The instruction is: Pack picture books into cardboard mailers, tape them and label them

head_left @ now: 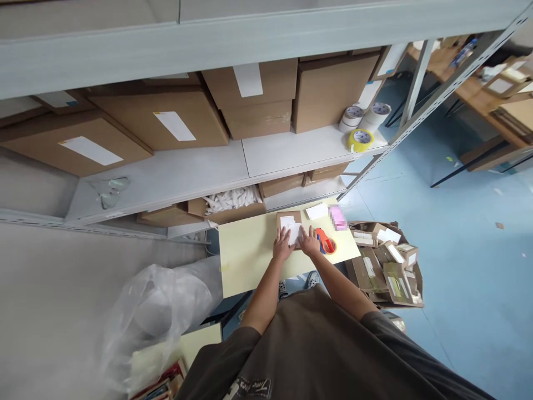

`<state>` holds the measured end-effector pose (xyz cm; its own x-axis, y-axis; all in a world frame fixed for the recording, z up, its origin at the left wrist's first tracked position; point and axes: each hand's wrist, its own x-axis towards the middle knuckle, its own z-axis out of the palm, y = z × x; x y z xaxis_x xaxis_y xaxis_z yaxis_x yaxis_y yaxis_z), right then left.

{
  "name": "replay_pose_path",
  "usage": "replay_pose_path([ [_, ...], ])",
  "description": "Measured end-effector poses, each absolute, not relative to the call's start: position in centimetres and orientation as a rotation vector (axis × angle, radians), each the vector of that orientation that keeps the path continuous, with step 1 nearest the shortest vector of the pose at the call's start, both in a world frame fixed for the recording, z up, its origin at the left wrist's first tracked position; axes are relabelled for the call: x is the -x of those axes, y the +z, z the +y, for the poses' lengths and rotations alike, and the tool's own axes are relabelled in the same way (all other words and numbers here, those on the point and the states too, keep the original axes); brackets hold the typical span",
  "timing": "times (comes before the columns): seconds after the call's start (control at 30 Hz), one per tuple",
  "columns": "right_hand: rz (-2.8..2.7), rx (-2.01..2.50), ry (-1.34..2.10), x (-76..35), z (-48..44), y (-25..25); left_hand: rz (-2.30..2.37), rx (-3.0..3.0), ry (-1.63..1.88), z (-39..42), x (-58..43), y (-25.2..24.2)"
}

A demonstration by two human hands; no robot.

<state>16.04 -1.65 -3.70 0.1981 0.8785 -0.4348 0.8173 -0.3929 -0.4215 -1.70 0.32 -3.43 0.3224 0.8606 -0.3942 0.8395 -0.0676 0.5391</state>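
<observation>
Through the head camera I have both bare hands over the small cardboard box (282,217), which lies flat on the pale yellow tabletop (245,250), toward its far edge. My left hand (283,244) is palm down with its fingers stretched out and slightly apart, laid at the near left of the white paper slip (295,234) on top of the box. My right hand (308,241) lies opposite, its fingers also extended, fingertips at the slip's right side. Neither looks clamped on anything, and the two hands are apart, with the slip between them. Another white label (286,221) shows on the box, just beyond the slip.

Just right of my right hand I see the orange-red tape dispenser (327,240), with something blue at its left side, partly hidden by the hand. Beyond it lie a white sheet (317,211) and a pink item (337,217), too pixelated for me to identify.

Off the tabletop's right end, a large open carton (420,289) is heaped with small labelled parcels (391,261). On the shelf (283,153) ahead, I see a yellow tape roll (361,140) in front of white rolls (378,114).
</observation>
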Motion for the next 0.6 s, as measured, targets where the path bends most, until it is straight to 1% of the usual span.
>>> replay_pose_path([
  [0.17, -1.53, 2.452, 1.099, -17.0, -2.5, -3.7, 1.462, -1.809, 0.147, 0.5, 3.3, -3.7],
  [0.33, -1.744, 2.229, 0.931, -13.3, -3.6, -3.0, 1.433, -1.658, 0.301, 1.3, 7.2, -3.4],
  [0.5, -1.934, 2.007, 0.791, -6.3, -5.2, -1.6, 1.573, -1.291, 0.509, 1.8, 11.7, -1.3],
  [0.6, -2.068, 1.891, 0.795, -3.5, -6.1, -0.9, 1.637, -1.226, 0.603, 1.0, 12.9, -0.6],
])
